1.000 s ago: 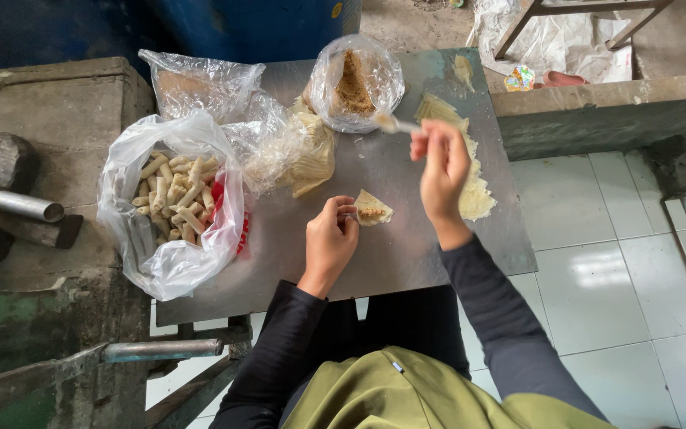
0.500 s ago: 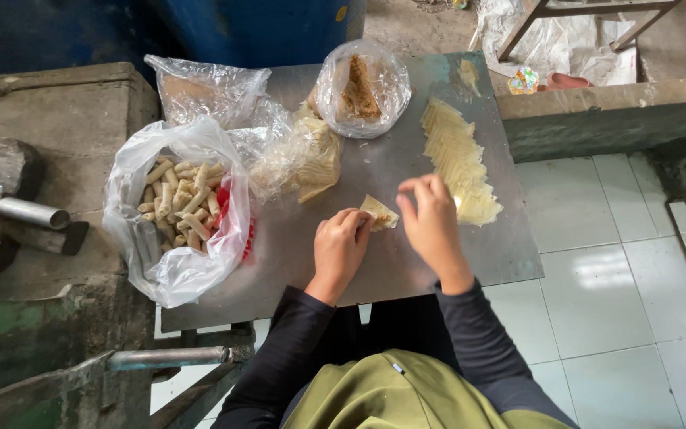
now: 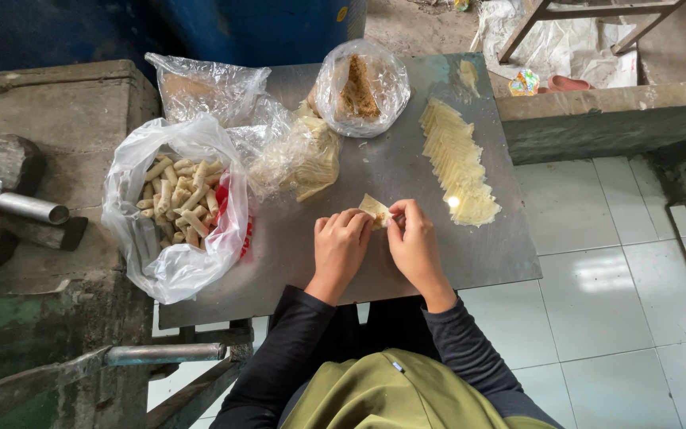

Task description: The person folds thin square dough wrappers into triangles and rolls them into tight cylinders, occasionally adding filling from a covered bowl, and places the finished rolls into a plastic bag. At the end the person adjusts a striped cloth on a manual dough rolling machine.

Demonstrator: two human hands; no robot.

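Observation:
A small pale yellow wrapper sheet (image 3: pixel 375 209) lies on the grey metal table (image 3: pixel 303 254) near its front edge. My left hand (image 3: pixel 340 246) and my right hand (image 3: pixel 414 242) both pinch it with their fingertips, one from each side. A fanned row of more wrapper sheets (image 3: pixel 458 163) lies to the right of my hands. At the left, an open white plastic bag (image 3: pixel 176 210) holds several finished rolls. A clear bag of brown filling (image 3: pixel 360 87) stands at the table's back.
Two more clear plastic bags (image 3: pixel 295 155) lie in the table's middle and back left. A concrete block (image 3: pixel 33 119) with a metal pipe (image 3: pixel 29 208) stands left of the table. White floor tiles (image 3: pixel 597 278) lie to the right, behind them a low concrete ledge (image 3: pixel 605 119).
My right hand has come down from the row of wrapper sheets to the sheet in front of me. Both hands now pinch that sheet together.

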